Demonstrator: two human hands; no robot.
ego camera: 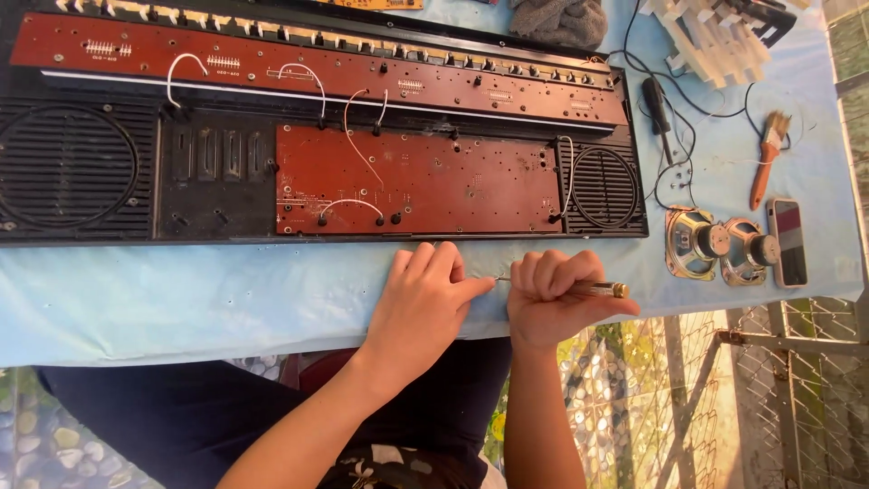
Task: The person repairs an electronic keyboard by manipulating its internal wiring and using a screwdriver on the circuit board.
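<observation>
My right hand (552, 299) is closed around a small screwdriver (608, 290) with a dark handle and brass end, held sideways near the table's front edge. The thin metal tip points left toward my left hand (424, 303), whose fingertips pinch at or touch that tip. Both hands rest on the light blue table cover (181, 299), just in front of an opened black keyboard case (81, 172). Inside the case lie two reddish-brown circuit boards (416, 181) with white wires and round speaker grilles at each end.
Two loose speakers (697, 243) lie at the right beside a phone (789, 243). A paintbrush (768, 154), a black screwdriver (655, 104) and black cables sit behind them. White keys (715, 36) and a grey cloth (559, 20) lie at the back. A wire fence is at right.
</observation>
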